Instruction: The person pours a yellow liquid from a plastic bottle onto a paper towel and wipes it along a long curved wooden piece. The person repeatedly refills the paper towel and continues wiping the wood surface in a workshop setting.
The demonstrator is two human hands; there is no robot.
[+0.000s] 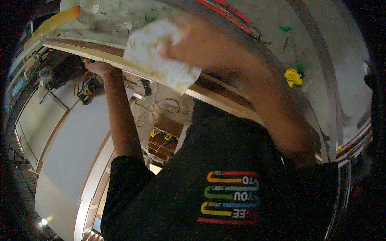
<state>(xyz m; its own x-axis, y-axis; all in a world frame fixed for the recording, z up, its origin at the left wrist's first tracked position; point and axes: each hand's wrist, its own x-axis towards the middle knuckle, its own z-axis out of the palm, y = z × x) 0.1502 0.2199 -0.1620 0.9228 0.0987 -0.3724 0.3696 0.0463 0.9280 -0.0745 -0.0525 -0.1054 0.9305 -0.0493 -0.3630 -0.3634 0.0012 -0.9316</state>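
Observation:
A long pale wooden frame [223,105] with a groove along it runs across in front of me, from upper left to lower right. My right hand [187,40], blurred by motion, grips a white sheet [146,48] with brown stains that lies across the frame; I cannot tell whether it is cloth or paper. Further left, my left hand [97,67] is closed at the frame's near edge, its fingers partly hidden.
Beyond the frame, a grey stained surface carries a red bar [233,18], a yellow crumpled piece [293,77] and green scraps. An amber bottle-like object [58,21] lies at upper left. Below are cables [167,105], a brown wooden box [161,144] and large pale panels [76,148].

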